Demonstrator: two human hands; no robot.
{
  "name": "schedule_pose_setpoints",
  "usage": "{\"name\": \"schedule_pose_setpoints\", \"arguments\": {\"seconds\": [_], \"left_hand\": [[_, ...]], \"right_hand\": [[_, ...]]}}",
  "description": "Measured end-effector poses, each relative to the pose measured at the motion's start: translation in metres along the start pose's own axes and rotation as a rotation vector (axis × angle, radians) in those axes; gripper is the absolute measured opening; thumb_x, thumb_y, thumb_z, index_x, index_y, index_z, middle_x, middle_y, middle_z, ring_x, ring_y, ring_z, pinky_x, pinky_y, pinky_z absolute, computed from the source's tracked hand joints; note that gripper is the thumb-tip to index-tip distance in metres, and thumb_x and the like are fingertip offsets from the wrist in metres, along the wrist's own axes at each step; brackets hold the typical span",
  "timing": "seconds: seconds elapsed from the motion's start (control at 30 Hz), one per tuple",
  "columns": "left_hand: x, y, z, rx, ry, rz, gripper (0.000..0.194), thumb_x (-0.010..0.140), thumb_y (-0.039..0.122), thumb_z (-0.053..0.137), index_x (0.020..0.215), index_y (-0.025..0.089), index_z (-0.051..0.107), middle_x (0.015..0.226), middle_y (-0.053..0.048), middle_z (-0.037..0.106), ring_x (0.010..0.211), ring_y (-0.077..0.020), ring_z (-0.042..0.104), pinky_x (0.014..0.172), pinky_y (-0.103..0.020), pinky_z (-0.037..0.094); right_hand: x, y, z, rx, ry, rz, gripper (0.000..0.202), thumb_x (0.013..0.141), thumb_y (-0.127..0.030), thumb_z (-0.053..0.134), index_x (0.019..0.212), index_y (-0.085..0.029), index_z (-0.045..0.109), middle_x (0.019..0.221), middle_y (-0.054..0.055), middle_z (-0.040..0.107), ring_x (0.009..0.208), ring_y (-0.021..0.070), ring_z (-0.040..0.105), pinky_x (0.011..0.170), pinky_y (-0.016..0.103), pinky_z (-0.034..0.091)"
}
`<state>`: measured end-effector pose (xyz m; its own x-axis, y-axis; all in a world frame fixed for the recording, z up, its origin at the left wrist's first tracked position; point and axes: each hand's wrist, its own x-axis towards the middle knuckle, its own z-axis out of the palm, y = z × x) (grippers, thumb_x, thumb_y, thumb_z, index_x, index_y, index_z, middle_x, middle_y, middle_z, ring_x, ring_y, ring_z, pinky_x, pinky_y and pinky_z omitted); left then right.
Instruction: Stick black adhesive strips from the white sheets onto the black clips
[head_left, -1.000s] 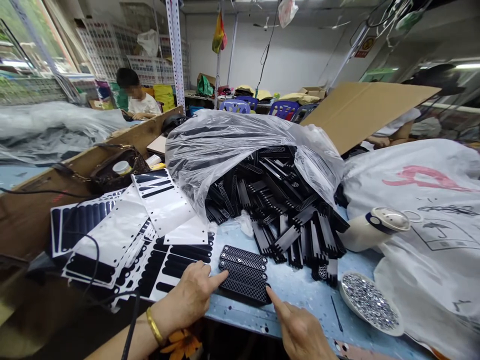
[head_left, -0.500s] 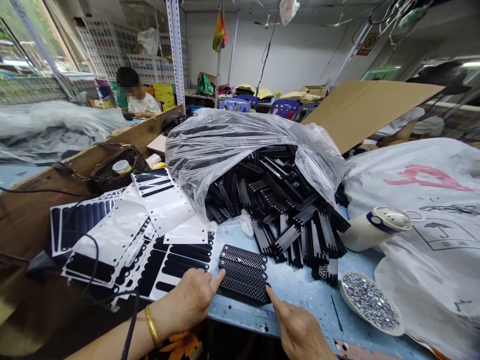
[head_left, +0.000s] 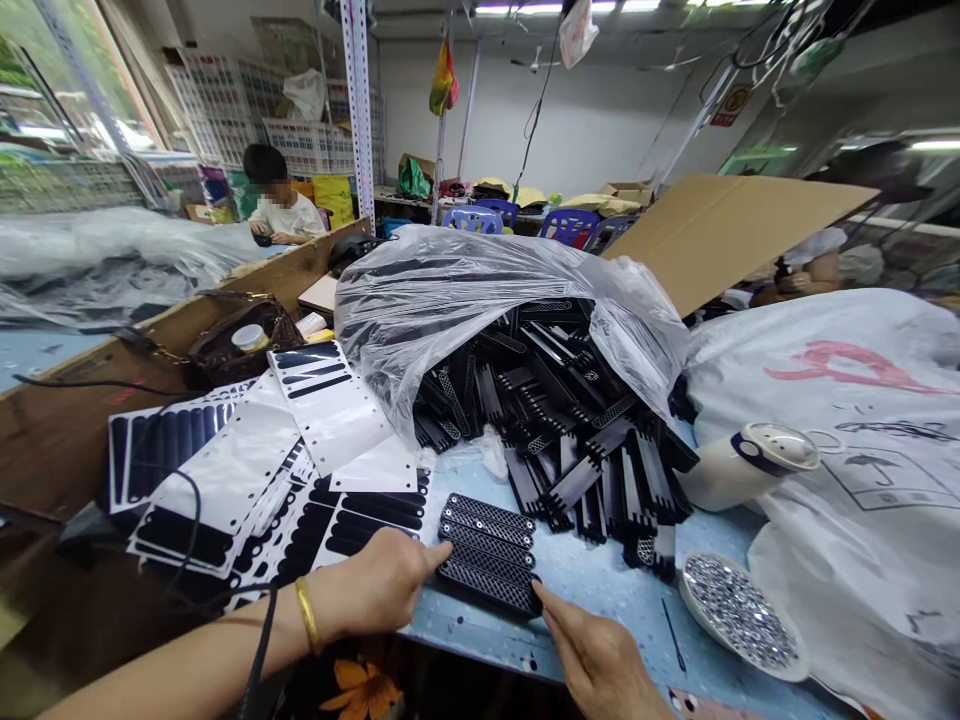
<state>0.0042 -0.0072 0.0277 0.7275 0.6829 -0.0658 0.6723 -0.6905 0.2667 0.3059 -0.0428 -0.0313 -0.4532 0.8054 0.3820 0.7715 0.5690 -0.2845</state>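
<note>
A black block of textured strips (head_left: 489, 552) with small shiny studs lies on the blue table. My left hand (head_left: 384, 580), with a gold bangle at the wrist, touches the block's left side with its index fingertip; the other fingers are curled in. At the block's lower right corner rests the index fingertip of my right hand (head_left: 596, 650), whose thumb is close by; whether something small is between them cannot be made out. Behind the block, many black slotted parts (head_left: 555, 400) spill from a clear plastic bag (head_left: 480, 270).
White sheets with black strips (head_left: 337, 420) lie at the left, crossed by a cable. On the right are a dish of shiny studs (head_left: 742, 612), a thin dark tool (head_left: 673, 636), a cream flask (head_left: 727, 470) and a white sack (head_left: 862, 400). A person (head_left: 289, 215) sits far left.
The view has tilted up slightly. My left forearm lies flatter, with its fingertip still at the block's left side. My right hand's fingers are closer together at the block's corner.
</note>
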Motion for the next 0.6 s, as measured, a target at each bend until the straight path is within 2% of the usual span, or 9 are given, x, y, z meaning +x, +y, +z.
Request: {"name": "schedule_pose_setpoints", "arguments": {"seconds": [0.1, 0.2, 0.37, 0.47, 0.6], "left_hand": [[0.014, -0.004, 0.01, -0.166, 0.197, -0.073, 0.032, 0.086, 0.008, 0.049, 0.11, 0.019, 0.067, 0.079, -0.006, 0.074, 0.071, -0.0202, 0.07, 0.066, -0.026, 0.052], [0.039, -0.005, 0.014, -0.21, 0.303, -0.132, 0.025, 0.089, 0.013, 0.05, 0.102, 0.02, 0.07, 0.084, -0.006, 0.074, 0.078, -0.0194, 0.07, 0.074, -0.027, 0.052], [0.074, -0.006, 0.01, -0.187, 0.271, -0.171, 0.018, 0.085, 0.017, 0.056, 0.087, 0.021, 0.074, 0.077, -0.005, 0.074, 0.073, -0.0203, 0.069, 0.071, -0.028, 0.052], [0.082, -0.007, 0.011, -0.18, 0.23, -0.165, 0.019, 0.083, 0.016, 0.057, 0.074, 0.02, 0.073, 0.072, -0.004, 0.074, 0.069, -0.0212, 0.069, 0.067, -0.028, 0.05], [0.08, -0.008, 0.01, -0.165, 0.211, -0.178, 0.02, 0.083, 0.014, 0.055, 0.073, 0.019, 0.071, 0.073, -0.006, 0.074, 0.071, -0.0216, 0.069, 0.066, -0.028, 0.049]], "right_hand": [[0.02, 0.0, 0.0, 0.035, 0.037, 0.046, 0.033, 0.094, -0.02, 0.042, 0.099, -0.02, 0.075, 0.077, 0.007, 0.077, 0.067, 0.0173, 0.074, 0.059, 0.022, 0.056], [0.048, -0.002, 0.004, -0.047, -0.013, 0.074, 0.032, 0.09, -0.019, 0.044, 0.091, -0.021, 0.076, 0.072, 0.005, 0.075, 0.065, 0.0162, 0.072, 0.059, 0.022, 0.052], [0.086, -0.015, 0.014, -0.122, -0.108, 0.139, 0.027, 0.086, -0.019, 0.05, 0.091, -0.021, 0.076, 0.079, 0.006, 0.076, 0.069, 0.0176, 0.071, 0.06, 0.023, 0.047], [0.097, -0.024, 0.018, -0.124, -0.177, 0.163, 0.025, 0.086, -0.019, 0.052, 0.093, -0.023, 0.076, 0.082, 0.004, 0.078, 0.071, 0.0177, 0.072, 0.061, 0.023, 0.044], [0.104, -0.028, 0.019, -0.118, -0.24, 0.201, 0.027, 0.087, -0.018, 0.049, 0.084, -0.022, 0.075, 0.077, 0.004, 0.077, 0.069, 0.0175, 0.071, 0.06, 0.024, 0.042]]}}
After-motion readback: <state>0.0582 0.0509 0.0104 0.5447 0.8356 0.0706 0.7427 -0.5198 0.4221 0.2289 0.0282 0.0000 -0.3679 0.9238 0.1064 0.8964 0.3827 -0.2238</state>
